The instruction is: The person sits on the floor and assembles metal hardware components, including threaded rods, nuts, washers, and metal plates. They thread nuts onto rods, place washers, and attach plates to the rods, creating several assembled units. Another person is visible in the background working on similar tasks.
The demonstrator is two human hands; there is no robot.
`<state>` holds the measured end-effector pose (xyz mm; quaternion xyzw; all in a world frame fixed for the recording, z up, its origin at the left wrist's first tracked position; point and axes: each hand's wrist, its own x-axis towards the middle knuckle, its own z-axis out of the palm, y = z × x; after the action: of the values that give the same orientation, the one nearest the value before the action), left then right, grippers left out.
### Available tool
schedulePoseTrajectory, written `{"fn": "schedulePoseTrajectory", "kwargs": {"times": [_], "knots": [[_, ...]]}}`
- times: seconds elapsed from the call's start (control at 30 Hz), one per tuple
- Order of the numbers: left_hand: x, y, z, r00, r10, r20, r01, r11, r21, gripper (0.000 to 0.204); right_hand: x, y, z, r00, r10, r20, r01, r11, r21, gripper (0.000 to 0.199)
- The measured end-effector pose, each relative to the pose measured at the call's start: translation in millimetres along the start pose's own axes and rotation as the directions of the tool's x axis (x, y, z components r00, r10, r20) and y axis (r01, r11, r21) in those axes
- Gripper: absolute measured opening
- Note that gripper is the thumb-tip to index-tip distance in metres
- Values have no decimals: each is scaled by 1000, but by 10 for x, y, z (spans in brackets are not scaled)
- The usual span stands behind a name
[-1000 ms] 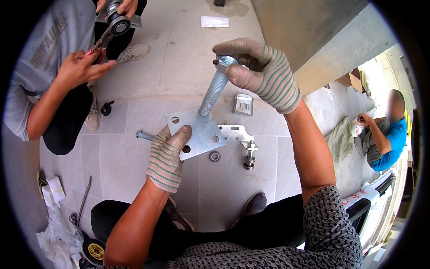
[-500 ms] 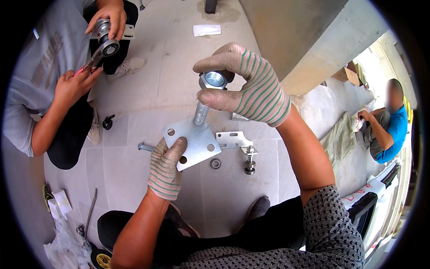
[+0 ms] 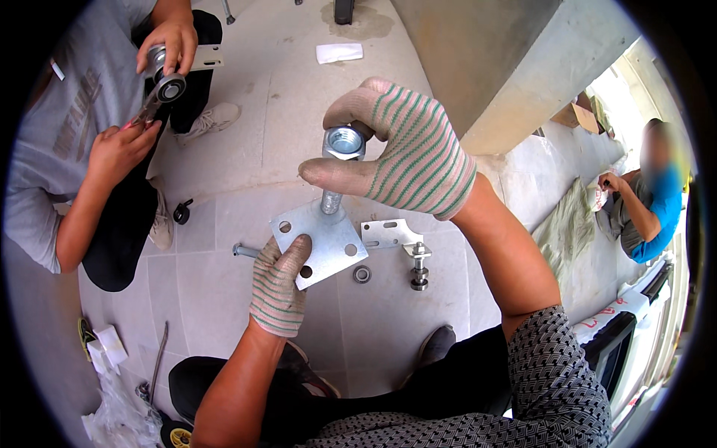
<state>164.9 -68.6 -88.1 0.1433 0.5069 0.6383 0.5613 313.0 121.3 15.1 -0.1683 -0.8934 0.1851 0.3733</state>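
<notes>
My left hand (image 3: 282,287), in a striped knit glove, grips the near left corner of a square metal plate (image 3: 323,243) with round corner holes; its thumb lies on top. A threaded rod (image 3: 331,200) rises from the plate's far side. At the rod's upper end sits a large hex nut (image 3: 345,141). My right hand (image 3: 403,145), gloved alike, is closed around this nut, with the thumb on its near side and the curled fingers behind. Below the plate, a small ring bearing (image 3: 361,274) lies on the floor.
On the floor are a slotted bracket (image 3: 392,233), a bolt with stacked bearings (image 3: 420,269), another bolt (image 3: 245,250) and a black clamp (image 3: 182,211). A co-worker at left holds pliers (image 3: 146,112) and a bearing (image 3: 171,88). Another person (image 3: 646,213) sits far right.
My right thumb has swung left across the near side of the nut, and the hand has turned with it. My left hand keeps its hold on the plate. The co-worker's bearing sits slightly lower.
</notes>
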Motion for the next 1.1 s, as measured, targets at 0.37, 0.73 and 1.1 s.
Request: {"fn": "schedulePoseTrajectory", "kwargs": {"times": [0.37, 0.73, 1.1], "knots": [[15, -15, -15, 1000, -6, -1, 6, 1000, -4, 42, 17, -67, 11, 995, 103, -1, -103, 995, 2, 51], [-9, 67, 55, 1000, 21, -9, -21, 999, -30, 40, -19, -96, -40, 992, 122, -8, -118, 972, 204, 44], [-31, 85, 92, 1000, 5, -28, -5, 1000, -5, 39, 21, -44, -243, 948, 238, 211, -278, 943, 184, 33]]}}
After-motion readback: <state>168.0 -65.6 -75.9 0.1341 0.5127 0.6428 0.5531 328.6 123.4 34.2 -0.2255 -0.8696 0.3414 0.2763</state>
